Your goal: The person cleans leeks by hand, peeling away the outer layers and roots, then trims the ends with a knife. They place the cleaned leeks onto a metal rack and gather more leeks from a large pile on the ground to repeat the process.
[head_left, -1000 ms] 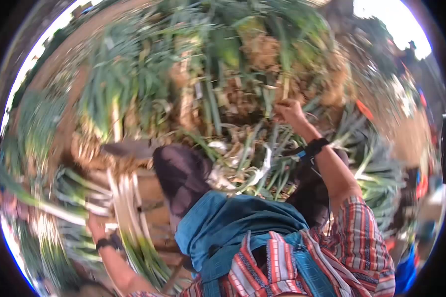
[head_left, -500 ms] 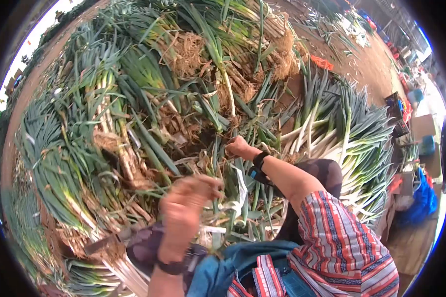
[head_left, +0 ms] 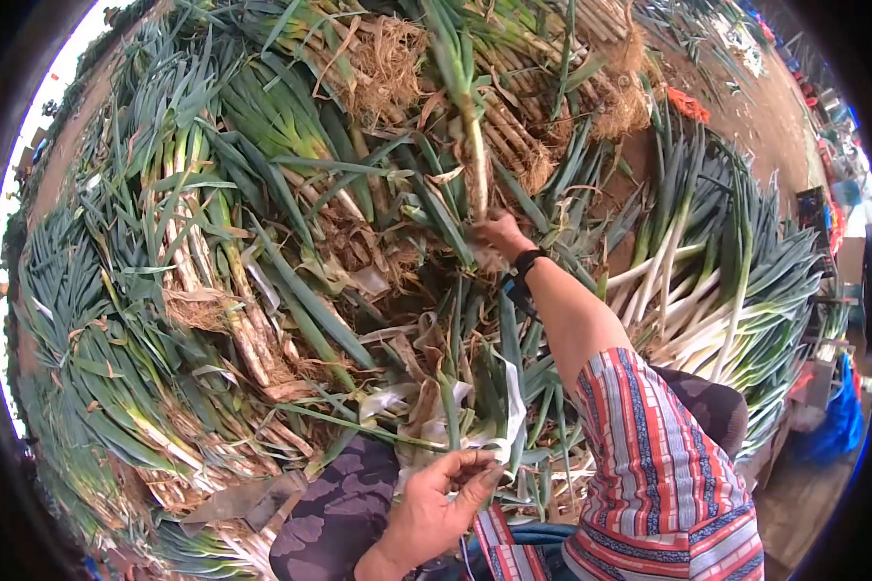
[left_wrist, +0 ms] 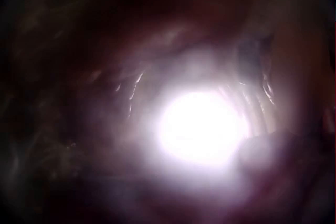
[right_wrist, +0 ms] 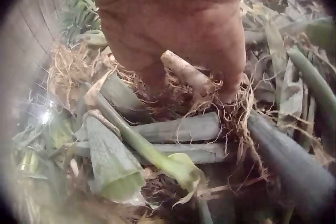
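Note:
In the head view, my right hand point(head_left: 501, 235) grips a leek point(head_left: 476, 145) at its root end, with the white shank and green leaves pointing away from me. The right wrist view shows that hand point(right_wrist: 173, 29) from behind, fingers bent down among stringy roots point(right_wrist: 244, 124). Close to my lap is my left hand point(head_left: 434, 511), its fingers loosely curled and the thumb near the fingertips, with nothing visible between them. Glare and blur fill the left wrist view. Cut leaves and trimmings point(head_left: 421, 397) lie between the hands.
Bundles of untrimmed leeks point(head_left: 189, 232) with roots are heaped ahead and left. Cleaned white leeks point(head_left: 688, 281) are piled on the right. A flat grey metal piece point(head_left: 237, 504) lies beside my left knee point(head_left: 334, 508). Orange netting point(head_left: 688, 105) sits on bare soil point(head_left: 746, 136).
My left hand has come from the far left side to in front of my lap. My right hand has reached down to the heap and now lifts a leek by its root end.

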The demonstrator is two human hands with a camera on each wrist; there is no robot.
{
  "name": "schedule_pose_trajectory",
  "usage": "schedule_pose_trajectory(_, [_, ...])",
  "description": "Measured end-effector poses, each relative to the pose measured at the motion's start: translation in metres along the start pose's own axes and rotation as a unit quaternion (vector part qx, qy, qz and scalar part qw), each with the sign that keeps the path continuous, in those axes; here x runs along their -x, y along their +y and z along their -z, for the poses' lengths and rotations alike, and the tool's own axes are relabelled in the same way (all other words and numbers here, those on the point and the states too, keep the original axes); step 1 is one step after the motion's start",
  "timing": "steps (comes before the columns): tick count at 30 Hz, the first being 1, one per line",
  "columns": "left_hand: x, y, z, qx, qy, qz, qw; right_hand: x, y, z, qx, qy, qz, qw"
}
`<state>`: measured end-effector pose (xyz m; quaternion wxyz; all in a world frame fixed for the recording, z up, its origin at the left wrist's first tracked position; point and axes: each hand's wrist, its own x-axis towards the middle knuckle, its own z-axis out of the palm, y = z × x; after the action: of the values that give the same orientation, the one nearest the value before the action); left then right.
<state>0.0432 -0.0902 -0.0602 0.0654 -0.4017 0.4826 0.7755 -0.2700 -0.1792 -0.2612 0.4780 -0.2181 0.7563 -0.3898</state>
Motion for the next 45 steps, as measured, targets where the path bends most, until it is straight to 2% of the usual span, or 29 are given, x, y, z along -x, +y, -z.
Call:
schedule_pose_trajectory(1, [-0.001,-0.001,0.0,0.003,-0.004,-0.007,1.0,0.014,-0.007,-0.006,-0.091,-0.018,-0.019,0.996])
schedule_pose_trajectory(3, [-0.007,0.011,-0.002,-0.007,0.013,-0.005,1.0,0.042,-0.009,-0.017,-0.226,-0.119,0.036,0.966])
schedule_pose_trajectory(5, [-0.02,0.011,0.002,-0.04,0.064,-0.096,0.992,0.088,-0.012,-0.026,-0.111,-0.179,-0.025,0.977])
schedule_pose_trajectory(7, [-0.034,0.022,0.005,-0.074,0.141,-0.132,0.978,0.143,0.003,-0.033,-0.122,-0.231,-0.01,0.965])
schedule_pose_trajectory(9, [-0.056,0.022,0.013,-0.036,0.181,-0.187,0.965,0.208,0.018,-0.039,-0.128,-0.258,-0.05,0.956])
schedule_pose_trajectory(11, [-0.081,0.022,0.008,0.076,0.229,-0.198,0.95,0.267,0.028,-0.041,-0.07,-0.331,-0.034,0.94])
schedule_pose_trajectory(13, [-0.084,0.029,-0.006,0.086,0.214,-0.142,0.963,0.337,0.026,-0.044,-0.083,-0.27,-0.093,0.955])
schedule_pose_trajectory(15, [-0.067,0.047,-0.029,0.186,0.115,-0.07,0.973,0.394,0.033,-0.045,-0.083,-0.299,-0.163,0.936])
schedule_pose_trajectory(16, [-0.059,0.05,-0.039,0.241,0.034,-0.108,0.964,0.418,0.046,-0.051,-0.079,-0.316,-0.171,0.93])
schedule_pose_trajectory(17, [-0.058,0.047,-0.043,0.225,-0.002,-0.131,0.965,0.44,0.046,-0.05,0.033,-0.313,-0.091,0.945])
schedule_pose_trajectory(19, [-0.045,0.052,-0.053,0.229,0.037,-0.044,0.972,0.472,0.074,-0.058,0.028,-0.301,-0.075,0.95])
schedule_pose_trajectory(20, [-0.028,0.062,-0.061,0.247,0.032,-0.05,0.967,0.478,0.065,-0.05,0.075,-0.321,-0.05,0.943])
schedule_pose_trajectory(22, [-0.014,0.064,-0.07,0.279,0.019,-0.06,0.958,0.472,0.065,-0.036,0.084,-0.403,0.018,0.911])
schedule_pose_trajectory(24, [-0.027,0.048,-0.067,0.287,-0.037,-0.101,0.952,0.458,0.052,-0.013,0.085,-0.454,0.071,0.884])
schedule_pose_trajectory(25, [-0.033,0.04,-0.065,0.293,-0.064,-0.121,0.946,0.446,0.036,0.0,0.083,-0.409,-0.024,0.908])
schedule_pose_trajectory(26, [-0.032,0.039,-0.065,0.296,-0.08,-0.131,0.943,0.437,0.014,0.008,0.105,-0.248,-0.057,0.961])
schedule_pose_trajectory(27, [-0.03,0.038,-0.066,0.296,-0.066,-0.128,0.944,0.413,0.006,0.011,0.074,-0.181,-0.02,0.98])
schedule_pose_trajectory(28, [-0.022,0.041,-0.067,0.295,-0.052,-0.127,0.946,0.401,-0.012,0.013,0.067,-0.049,0.015,0.996])
schedule_pose_trajectory(29, [-0.018,0.041,-0.066,0.294,-0.036,-0.126,0.947,0.38,-0.024,0.015,0.04,-0.001,0.015,0.999])
schedule_pose_trajectory(31, [-0.013,0.039,-0.062,0.317,-0.03,-0.142,0.937,0.343,-0.045,0.005,0.068,0.116,0.104,0.985])
schedule_pose_trajectory(33, [-0.013,0.035,-0.055,0.362,-0.033,-0.162,0.917,0.332,-0.059,-0.016,0.01,0.168,0.161,0.972])
schedule_pose_trajectory(37, [-0.009,0.024,-0.044,0.367,0.021,-0.199,0.909,0.323,-0.06,-0.035,0.074,0.177,0.184,0.964])
schedule_pose_trajectory(39, [-0.009,0.026,-0.04,0.38,0.001,-0.2,0.903,0.326,-0.071,-0.034,0.105,0.168,0.159,0.967])
schedule_pose_trajectory(41, [-0.01,0.028,-0.039,0.404,-0.016,-0.203,0.892,0.326,-0.073,-0.043,0.07,0.182,0.193,0.962])
schedule_pose_trajectory(42, [-0.011,0.033,-0.039,0.437,-0.026,-0.175,0.882,0.321,-0.07,-0.049,0.066,0.2,0.217,0.953])
schedule_pose_trajectory(43, [-0.011,0.037,-0.036,0.424,-0.027,-0.174,0.888,0.317,-0.067,-0.053,0.064,0.216,0.242,0.944])
schedule_pose_trajectory(44, [-0.012,0.039,-0.033,0.412,-0.028,-0.173,0.894,0.318,-0.062,-0.056,0.09,0.235,0.245,0.936])
schedule_pose_trajectory(45, [-0.012,0.04,-0.032,0.401,-0.029,-0.172,0.899,0.319,-0.057,-0.056,-0.003,0.194,0.155,0.969])
